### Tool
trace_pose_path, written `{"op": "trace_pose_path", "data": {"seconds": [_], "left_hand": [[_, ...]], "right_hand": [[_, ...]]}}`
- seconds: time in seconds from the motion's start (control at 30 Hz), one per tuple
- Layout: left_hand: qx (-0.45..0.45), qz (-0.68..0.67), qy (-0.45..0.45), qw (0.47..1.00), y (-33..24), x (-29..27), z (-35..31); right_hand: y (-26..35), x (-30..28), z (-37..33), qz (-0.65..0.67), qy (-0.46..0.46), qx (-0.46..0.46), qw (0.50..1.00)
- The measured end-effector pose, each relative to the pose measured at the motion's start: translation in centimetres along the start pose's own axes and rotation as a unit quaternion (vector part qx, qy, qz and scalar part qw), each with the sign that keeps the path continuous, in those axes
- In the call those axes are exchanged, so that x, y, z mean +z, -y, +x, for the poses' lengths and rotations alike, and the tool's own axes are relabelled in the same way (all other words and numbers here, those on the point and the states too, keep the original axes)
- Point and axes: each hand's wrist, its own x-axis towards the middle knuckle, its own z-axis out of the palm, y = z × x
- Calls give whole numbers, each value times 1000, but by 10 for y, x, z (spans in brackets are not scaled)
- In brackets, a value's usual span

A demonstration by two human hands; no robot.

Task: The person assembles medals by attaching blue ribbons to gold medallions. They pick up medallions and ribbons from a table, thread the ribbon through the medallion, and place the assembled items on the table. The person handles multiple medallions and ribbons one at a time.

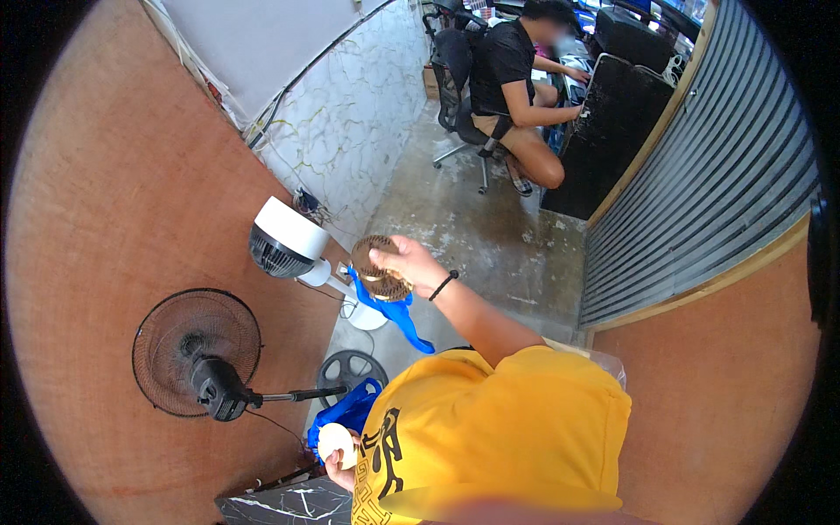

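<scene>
My right hand (409,265), a dark beaded bracelet on its wrist, is closed on bronze-coloured medals (374,255), round and patterned, which seem to overlap one another. A blue ribbon (404,322) hangs down below them. Low at the left, close to my yellow shirt (507,420), my left hand (341,471) grips a pale round disc (336,444) by its edge. Bunched blue ribbon (343,418) lies just behind that disc; whether it is joined to it I cannot tell. Part of the left hand's fingers is hidden behind the disc.
A black pedestal fan (197,354) and a white fan (293,229) stand at the left. Below my left hand is a black marble-patterned surface (289,507). Farther off, a person (516,96) sits on an office chair at a desk. A corrugated panel (700,175) runs along the right.
</scene>
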Motion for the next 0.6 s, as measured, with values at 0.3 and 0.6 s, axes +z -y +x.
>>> {"op": "trace_pose_path", "data": {"seconds": [0.3,0.6], "left_hand": [[-11,-117,-77,990,3,20,11],[-48,-107,-56,992,11,6,12]], "right_hand": [[58,9,15,132,-79,-100,983],[59,-4,14,182,-6,-62,981]]}}
